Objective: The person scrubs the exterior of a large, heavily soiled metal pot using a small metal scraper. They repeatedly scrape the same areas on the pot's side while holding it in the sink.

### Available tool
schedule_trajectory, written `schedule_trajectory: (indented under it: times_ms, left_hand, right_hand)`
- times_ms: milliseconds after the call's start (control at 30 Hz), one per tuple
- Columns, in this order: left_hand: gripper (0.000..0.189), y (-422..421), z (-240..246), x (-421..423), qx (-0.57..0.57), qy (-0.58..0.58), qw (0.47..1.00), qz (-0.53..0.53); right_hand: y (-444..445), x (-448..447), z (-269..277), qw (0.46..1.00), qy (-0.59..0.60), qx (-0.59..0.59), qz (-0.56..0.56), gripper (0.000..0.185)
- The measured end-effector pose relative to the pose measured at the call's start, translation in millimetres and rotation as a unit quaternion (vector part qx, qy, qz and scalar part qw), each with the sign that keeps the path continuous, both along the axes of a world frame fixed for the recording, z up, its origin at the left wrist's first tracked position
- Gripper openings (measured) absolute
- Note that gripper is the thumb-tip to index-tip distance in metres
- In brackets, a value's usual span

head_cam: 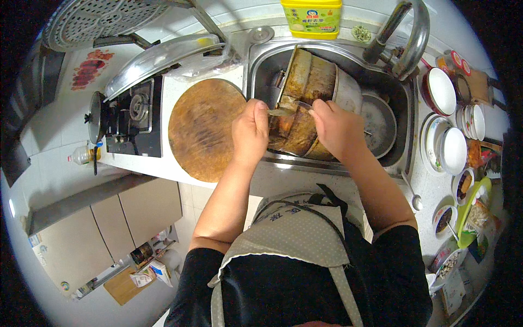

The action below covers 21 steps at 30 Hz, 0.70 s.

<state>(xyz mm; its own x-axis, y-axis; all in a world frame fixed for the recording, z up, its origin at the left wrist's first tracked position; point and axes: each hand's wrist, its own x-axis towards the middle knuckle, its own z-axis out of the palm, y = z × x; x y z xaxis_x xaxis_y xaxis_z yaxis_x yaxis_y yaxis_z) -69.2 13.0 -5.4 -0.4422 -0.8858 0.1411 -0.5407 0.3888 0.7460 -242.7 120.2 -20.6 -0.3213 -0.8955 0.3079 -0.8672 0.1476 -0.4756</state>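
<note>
A large metal pot, stained brown, lies tilted on its side in the stainless steel sink. My left hand is closed at the pot's near left side, with its thumb on a handle-like piece that juts from the pot. On the pot's outer wall, my right hand pinches a small thin object with a light edge; what it is cannot be told. A round metal pan rests in the right part of the sink, partly behind my right wrist.
A round wooden chopping board lies left of the sink, beside a gas hob. The faucet arches over the far right corner. A yellow-green tub stands behind; bowls and plates line the right counter.
</note>
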Motion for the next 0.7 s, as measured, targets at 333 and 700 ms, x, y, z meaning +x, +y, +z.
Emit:
schedule_trajectory:
  times_ms: [333, 700]
  left_hand:
    - [0.033, -1.0, 2.4, -0.5, 0.009, 0.008, 1.000, -0.006]
    - [0.033, -1.4, 3.4, -0.9, -0.003, 0.000, 1.000, -0.004]
  right_hand:
    - [-5.7, -6.3, -0.5, 0.999, -0.014, -0.014, -0.037, 0.013]
    - [-23.1, 2.9, 3.9, 1.000, 0.001, -0.017, -0.002, 0.012]
